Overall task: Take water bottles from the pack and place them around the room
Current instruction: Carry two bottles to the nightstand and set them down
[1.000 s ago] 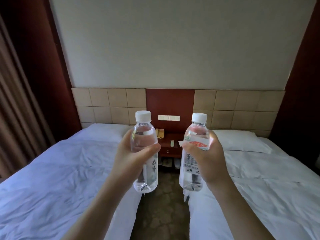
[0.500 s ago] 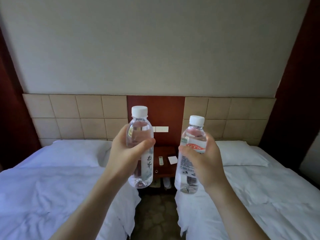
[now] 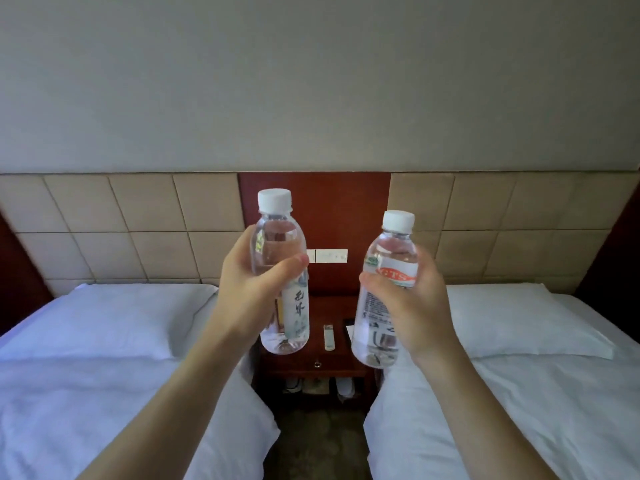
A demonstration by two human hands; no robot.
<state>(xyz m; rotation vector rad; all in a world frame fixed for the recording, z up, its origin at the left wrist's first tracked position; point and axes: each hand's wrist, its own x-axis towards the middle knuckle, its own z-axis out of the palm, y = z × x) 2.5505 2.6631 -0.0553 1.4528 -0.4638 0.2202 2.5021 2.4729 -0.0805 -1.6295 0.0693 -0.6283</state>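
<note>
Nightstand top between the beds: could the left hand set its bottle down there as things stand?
Probably yes. The left hand grips its bottle in front of the nightstand, whose near left area looks bare; only a small white item lies further right. How far it must reach is unclear.

Right-hand bottle [image 3: 384, 289]: red oval on white label reads "TS", any letter before it unclear; green logo and black small print below too small to read. Left-hand bottle [image 3: 282, 271]: white label with two vertical brush-style Chinese characters, not legible.
</note>
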